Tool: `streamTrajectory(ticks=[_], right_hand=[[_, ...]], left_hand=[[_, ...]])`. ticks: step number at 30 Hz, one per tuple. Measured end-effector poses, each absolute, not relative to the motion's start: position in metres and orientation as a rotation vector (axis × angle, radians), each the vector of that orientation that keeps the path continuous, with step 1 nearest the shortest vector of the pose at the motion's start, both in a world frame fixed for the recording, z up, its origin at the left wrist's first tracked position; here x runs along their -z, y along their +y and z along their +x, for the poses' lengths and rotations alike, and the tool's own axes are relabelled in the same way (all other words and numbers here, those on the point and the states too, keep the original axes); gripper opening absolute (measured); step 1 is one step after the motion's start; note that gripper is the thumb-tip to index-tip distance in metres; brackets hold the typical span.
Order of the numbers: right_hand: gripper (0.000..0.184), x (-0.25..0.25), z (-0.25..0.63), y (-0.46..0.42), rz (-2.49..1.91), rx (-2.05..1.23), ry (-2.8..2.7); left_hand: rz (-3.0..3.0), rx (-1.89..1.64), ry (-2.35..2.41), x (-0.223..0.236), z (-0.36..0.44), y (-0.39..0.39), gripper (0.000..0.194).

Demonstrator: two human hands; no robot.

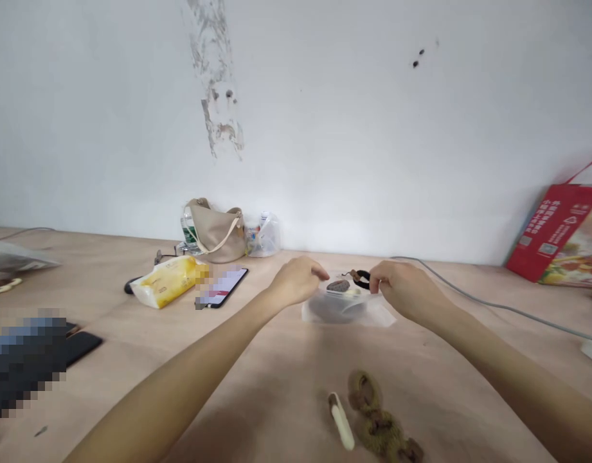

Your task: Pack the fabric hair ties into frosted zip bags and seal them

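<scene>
1. As we look down over the table (276,360), both our hands are out at a clear container (341,308), which sits on or in a whitish translucent sheet (385,316) near the wall (324,128).
2. Our left hand (298,281) is at the container's left side, fingertips bent down toward the rim; we can't tell whether they're closed on it.
3. Over on the right, our right hand (404,286) has its fingers bunched together at the rim, right beside a black loop (362,279); what they grip, we can't make out.
4. Inside, we spot a dark speckled oval piece (338,285) and something cream-coloured (354,292).
5. Closer to us lie a cream clip-like piece (342,424) and, just beside it, a fuzzy olive-brown bunched band (382,424).
6. Off to our left, there's a phone (225,287) near a yellow-and-white packet (168,281), with a beige bag (223,235) behind.
</scene>
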State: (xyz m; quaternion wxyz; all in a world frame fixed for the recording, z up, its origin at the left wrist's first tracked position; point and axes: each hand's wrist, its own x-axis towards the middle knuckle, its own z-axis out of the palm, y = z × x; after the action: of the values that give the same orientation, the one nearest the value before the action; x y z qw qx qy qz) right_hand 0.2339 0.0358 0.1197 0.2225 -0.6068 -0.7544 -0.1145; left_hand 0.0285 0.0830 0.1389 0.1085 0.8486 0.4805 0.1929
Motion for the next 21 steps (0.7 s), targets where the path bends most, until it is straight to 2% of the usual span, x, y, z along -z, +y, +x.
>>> streamTrajectory(ticks=[8,16,19,21], right_hand=[[0.039,-0.098,0.248,0.031,-1.522,0.286,-2.161],[0.045,-0.079,0.242,0.014,-1.444,0.545,-2.213],[0.038,-0.075,0.234,0.006,-1.407,0.637,-2.272],[0.032,-0.072,0.230,0.004,-1.381,0.657,-2.303]], left_hand=[[2.458,-0.716,1.429,-0.125,0.022,0.062,0.039],[2.633,-0.935,1.408,-0.106,0.015,0.036,0.046],[2.816,-1.129,1.287,-0.097,0.013,0.026,0.047],[2.853,-1.141,1.240,-0.091,0.012,0.020,0.050]])
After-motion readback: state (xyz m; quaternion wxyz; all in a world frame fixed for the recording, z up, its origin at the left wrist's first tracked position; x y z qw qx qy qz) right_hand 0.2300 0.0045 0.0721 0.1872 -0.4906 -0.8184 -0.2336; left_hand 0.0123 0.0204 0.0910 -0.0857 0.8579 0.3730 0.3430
